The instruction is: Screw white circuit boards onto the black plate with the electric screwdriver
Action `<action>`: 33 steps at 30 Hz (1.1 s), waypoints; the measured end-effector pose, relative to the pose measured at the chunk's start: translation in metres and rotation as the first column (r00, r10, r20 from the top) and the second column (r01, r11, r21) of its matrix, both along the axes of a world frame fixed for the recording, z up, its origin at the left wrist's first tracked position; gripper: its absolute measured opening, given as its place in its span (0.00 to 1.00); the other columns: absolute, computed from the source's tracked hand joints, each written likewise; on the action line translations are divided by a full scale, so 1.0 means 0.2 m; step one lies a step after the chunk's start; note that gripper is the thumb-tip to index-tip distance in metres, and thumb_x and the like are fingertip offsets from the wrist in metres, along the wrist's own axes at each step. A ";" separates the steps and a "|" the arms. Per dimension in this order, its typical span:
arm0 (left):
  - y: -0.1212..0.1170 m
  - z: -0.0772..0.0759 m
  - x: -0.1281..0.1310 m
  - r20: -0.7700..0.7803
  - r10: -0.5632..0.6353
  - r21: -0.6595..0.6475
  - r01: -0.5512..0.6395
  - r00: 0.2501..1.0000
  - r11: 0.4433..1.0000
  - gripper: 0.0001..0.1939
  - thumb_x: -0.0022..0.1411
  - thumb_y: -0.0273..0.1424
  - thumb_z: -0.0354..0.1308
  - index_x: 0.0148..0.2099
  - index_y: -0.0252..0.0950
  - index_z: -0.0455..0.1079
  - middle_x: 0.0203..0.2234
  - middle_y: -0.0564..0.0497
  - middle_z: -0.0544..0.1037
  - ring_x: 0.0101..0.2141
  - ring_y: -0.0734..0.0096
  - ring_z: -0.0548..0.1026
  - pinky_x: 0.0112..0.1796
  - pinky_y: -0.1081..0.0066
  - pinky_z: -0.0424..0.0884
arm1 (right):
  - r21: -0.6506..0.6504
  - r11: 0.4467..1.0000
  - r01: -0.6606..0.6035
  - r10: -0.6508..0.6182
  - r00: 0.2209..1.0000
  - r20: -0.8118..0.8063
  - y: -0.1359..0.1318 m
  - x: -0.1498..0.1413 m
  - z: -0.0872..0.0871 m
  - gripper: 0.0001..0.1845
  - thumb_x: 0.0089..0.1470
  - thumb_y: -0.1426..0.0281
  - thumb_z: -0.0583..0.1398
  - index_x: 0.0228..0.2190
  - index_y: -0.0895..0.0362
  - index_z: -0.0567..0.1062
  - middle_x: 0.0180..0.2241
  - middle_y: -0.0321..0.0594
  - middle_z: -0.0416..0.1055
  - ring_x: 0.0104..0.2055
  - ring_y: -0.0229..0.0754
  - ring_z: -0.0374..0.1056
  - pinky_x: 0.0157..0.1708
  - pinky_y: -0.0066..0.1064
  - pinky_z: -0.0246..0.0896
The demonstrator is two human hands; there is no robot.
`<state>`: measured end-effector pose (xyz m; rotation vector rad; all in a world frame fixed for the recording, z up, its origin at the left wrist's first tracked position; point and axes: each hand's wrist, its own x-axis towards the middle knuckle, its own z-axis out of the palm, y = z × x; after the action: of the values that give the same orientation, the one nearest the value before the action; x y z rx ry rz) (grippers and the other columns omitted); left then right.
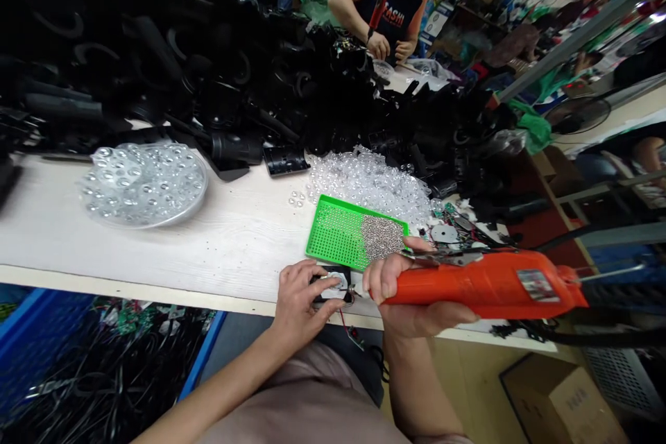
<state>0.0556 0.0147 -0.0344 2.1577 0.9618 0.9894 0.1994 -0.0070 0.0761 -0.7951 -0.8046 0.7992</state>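
Note:
My right hand point(413, 322) is wrapped round an orange electric screwdriver point(483, 284), which lies nearly level with its tip pointing left. The tip meets a small black plastic part point(342, 270) at the table's front edge. My left hand point(302, 295) grips that part, fingers over a pale round piece on it and thumb along its near side. From the part a thin red wire hangs down to a small circuit board point(356, 338). Just beyond my hands sits a green perforated tray point(333, 225), with a heap of small metal screws point(383, 237) in its right half.
Clear plastic lenses point(372, 180) lie piled behind the tray, and more fill a bowl point(200, 194) at left. Black housings point(234, 149) are heaped along the back. A blue crate point(46, 333) of cables stands below left. Opposite, a co-worker point(385, 10) sits working.

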 end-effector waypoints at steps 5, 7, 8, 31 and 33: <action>0.00 0.01 0.00 0.091 -0.046 0.012 0.046 0.995 0.999 0.08 0.65 0.38 0.57 0.39 0.46 0.78 0.33 0.51 0.77 0.44 0.62 0.71 0.46 0.59 0.65 | -0.002 1.000 -0.027 0.027 1.000 -0.014 -0.02 -0.03 0.01 0.35 0.41 0.37 0.58 0.41 0.49 0.75 0.14 0.27 0.60 0.11 0.35 0.53 0.14 0.30 0.55; 0.00 0.01 0.00 0.113 -0.062 -0.010 0.064 0.992 0.998 0.08 0.64 0.37 0.58 0.39 0.46 0.78 0.33 0.51 0.77 0.43 0.63 0.72 0.45 0.59 0.66 | -0.013 0.999 -0.029 0.029 0.999 -0.014 -0.02 -0.03 0.02 0.35 0.41 0.36 0.58 0.41 0.48 0.75 0.14 0.27 0.60 0.11 0.35 0.53 0.14 0.31 0.56; 0.00 0.01 0.00 0.120 -0.071 -0.025 0.074 0.990 0.997 0.08 0.64 0.37 0.58 0.39 0.46 0.78 0.33 0.51 0.78 0.43 0.63 0.72 0.45 0.59 0.66 | -0.021 0.999 -0.028 0.028 1.000 -0.014 -0.03 -0.03 0.02 0.36 0.41 0.36 0.58 0.41 0.48 0.75 0.14 0.27 0.60 0.11 0.35 0.53 0.14 0.31 0.57; -0.04 -0.01 0.00 0.115 -0.171 -0.062 0.179 0.979 0.982 0.10 0.64 0.38 0.57 0.46 0.46 0.77 0.34 0.49 0.80 0.43 0.61 0.74 0.45 0.56 0.69 | 0.002 0.997 -0.075 0.075 0.997 -0.016 -0.09 -0.02 0.02 0.35 0.41 0.38 0.60 0.44 0.48 0.75 0.14 0.27 0.61 0.12 0.36 0.54 0.15 0.30 0.56; -0.04 0.00 0.00 0.120 -0.123 -0.040 0.128 0.985 0.991 0.12 0.62 0.40 0.60 0.47 0.45 0.76 0.35 0.49 0.79 0.42 0.61 0.74 0.44 0.57 0.69 | -0.008 0.999 -0.043 0.043 0.999 -0.013 -0.09 -0.01 0.01 0.36 0.41 0.37 0.59 0.44 0.48 0.74 0.14 0.27 0.61 0.11 0.36 0.53 0.15 0.31 0.55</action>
<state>0.0556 0.0067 -0.0341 2.0686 0.7759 1.0099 0.1965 -0.0252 0.0787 -0.7815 -0.8096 0.8455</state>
